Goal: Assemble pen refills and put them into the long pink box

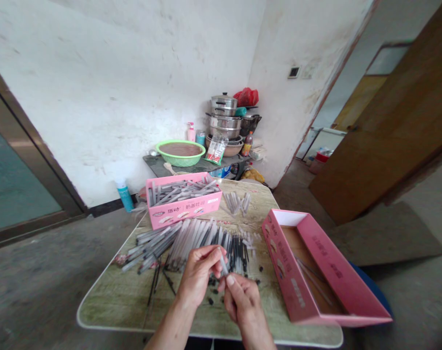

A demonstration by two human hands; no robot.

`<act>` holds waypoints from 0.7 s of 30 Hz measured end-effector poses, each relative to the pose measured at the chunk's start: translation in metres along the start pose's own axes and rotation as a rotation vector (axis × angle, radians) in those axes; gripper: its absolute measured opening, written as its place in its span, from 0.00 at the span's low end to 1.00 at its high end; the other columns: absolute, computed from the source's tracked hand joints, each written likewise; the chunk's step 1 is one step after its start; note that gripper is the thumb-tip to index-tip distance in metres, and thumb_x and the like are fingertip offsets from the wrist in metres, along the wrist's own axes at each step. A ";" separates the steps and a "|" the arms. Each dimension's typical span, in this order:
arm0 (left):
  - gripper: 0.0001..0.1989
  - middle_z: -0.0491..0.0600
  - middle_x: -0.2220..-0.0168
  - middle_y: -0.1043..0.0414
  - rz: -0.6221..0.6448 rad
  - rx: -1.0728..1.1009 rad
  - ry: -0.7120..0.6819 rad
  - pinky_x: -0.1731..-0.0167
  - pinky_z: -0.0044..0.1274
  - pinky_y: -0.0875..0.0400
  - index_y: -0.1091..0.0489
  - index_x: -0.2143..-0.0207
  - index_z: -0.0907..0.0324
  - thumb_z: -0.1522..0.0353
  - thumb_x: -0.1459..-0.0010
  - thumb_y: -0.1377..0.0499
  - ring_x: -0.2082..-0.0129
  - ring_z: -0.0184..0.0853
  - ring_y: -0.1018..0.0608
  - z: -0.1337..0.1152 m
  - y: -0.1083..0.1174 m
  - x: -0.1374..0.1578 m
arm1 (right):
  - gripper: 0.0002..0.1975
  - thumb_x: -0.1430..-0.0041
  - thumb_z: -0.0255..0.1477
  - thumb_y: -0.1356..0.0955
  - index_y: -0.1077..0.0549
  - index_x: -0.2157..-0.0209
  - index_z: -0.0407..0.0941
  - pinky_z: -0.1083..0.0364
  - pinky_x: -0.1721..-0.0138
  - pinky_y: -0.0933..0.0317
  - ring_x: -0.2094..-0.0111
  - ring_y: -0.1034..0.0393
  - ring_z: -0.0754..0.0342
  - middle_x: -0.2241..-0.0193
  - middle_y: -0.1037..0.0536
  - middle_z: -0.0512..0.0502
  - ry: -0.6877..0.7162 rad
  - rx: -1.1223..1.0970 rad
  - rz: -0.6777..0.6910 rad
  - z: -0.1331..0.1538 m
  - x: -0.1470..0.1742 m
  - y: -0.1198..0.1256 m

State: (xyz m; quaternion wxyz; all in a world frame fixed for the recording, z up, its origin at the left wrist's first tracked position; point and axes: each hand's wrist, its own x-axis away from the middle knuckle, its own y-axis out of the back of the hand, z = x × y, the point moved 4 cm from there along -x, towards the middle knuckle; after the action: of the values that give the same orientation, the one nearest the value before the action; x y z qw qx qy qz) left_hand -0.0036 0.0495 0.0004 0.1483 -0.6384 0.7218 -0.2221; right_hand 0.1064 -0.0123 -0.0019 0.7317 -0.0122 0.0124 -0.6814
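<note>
I have both hands together above the near half of the table. The left hand [204,265] pinches the upper end of a slim tube [224,264] between thumb and fingers; the right hand [242,297] has its thumb and curled forefinger closed on the lower end. The tube is straight, cloudy and translucent, like frosted plastic, and leans between the two grips; its lower tip is hidden from me by the fingers.

Under and around the hands I see small black pieces [211,301], stubby and matte, scattered on the tabletop [111,304], which has a streaky, greenish grain and a pale rounded rim. Just beyond lies a row of pale tubes [192,238], side by side, with dark rods [239,248] to their right and a looser grey bundle [155,243] to their left.

To the right I have an open pink carton [284,272], smooth printed card with a brown floor and a few thin sticks [315,279] inside. Farther off, a second pink box [186,210] brims with jumbled grey tubes.

Past the table sit a green plastic basin [180,160] of brownish content and stacked shiny steel pots [224,125], against a scuffed, whitewashed wall [115,73].
</note>
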 end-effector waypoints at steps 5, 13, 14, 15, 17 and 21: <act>0.15 0.47 0.82 0.31 -0.126 -0.001 -0.051 0.83 0.16 0.38 0.24 0.69 0.67 0.61 0.51 0.35 0.83 0.24 0.33 0.000 -0.003 0.006 | 0.17 0.36 0.36 0.41 0.28 0.70 0.43 0.58 0.76 0.52 0.81 0.39 0.57 0.82 0.30 0.47 0.300 0.848 -0.235 0.008 -0.001 0.008; 0.14 0.47 0.82 0.32 0.056 -0.023 -0.004 0.85 0.16 0.40 0.25 0.70 0.67 0.62 0.49 0.36 0.85 0.24 0.34 -0.012 -0.002 0.000 | 0.22 0.38 0.46 0.41 0.30 0.70 0.42 0.61 0.86 0.55 0.89 0.48 0.61 0.88 0.35 0.54 -0.045 0.034 0.033 0.006 -0.001 -0.004; 0.14 0.47 0.82 0.32 0.103 -0.013 0.026 0.87 0.16 0.42 0.25 0.70 0.67 0.62 0.49 0.36 0.85 0.24 0.35 -0.011 -0.003 0.000 | 0.23 0.38 0.46 0.42 0.30 0.68 0.42 0.61 0.89 0.57 0.92 0.53 0.62 0.90 0.38 0.56 -0.124 -0.127 0.087 0.004 0.000 -0.008; 0.14 0.47 0.82 0.32 0.134 -0.004 0.048 0.87 0.16 0.43 0.25 0.70 0.67 0.62 0.48 0.37 0.86 0.23 0.36 -0.009 -0.005 0.001 | 0.23 0.37 0.47 0.43 0.30 0.67 0.42 0.61 0.90 0.59 0.93 0.56 0.62 0.91 0.40 0.58 -0.181 -0.252 0.113 0.002 0.001 -0.010; 0.13 0.47 0.82 0.31 0.146 0.007 0.061 0.88 0.16 0.44 0.25 0.70 0.67 0.62 0.48 0.37 0.86 0.23 0.36 -0.006 -0.009 0.003 | 0.23 0.37 0.47 0.44 0.31 0.69 0.43 0.61 0.91 0.59 0.94 0.60 0.62 0.93 0.45 0.61 -0.212 -0.362 0.102 0.001 0.000 -0.010; 0.14 0.47 0.82 0.31 0.044 -0.010 0.008 0.85 0.16 0.40 0.25 0.71 0.68 0.62 0.49 0.36 0.85 0.24 0.34 -0.007 -0.006 0.002 | 0.22 0.37 0.45 0.41 0.32 0.74 0.43 0.62 0.85 0.54 0.89 0.52 0.62 0.90 0.42 0.58 0.015 0.077 -0.021 0.007 0.001 0.002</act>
State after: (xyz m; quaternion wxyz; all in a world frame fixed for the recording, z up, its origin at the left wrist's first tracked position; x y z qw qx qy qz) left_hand -0.0016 0.0480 0.0095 0.1470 -0.6222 0.7374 -0.2179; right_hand 0.1087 -0.0135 0.0049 0.7245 0.0211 -0.0083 -0.6890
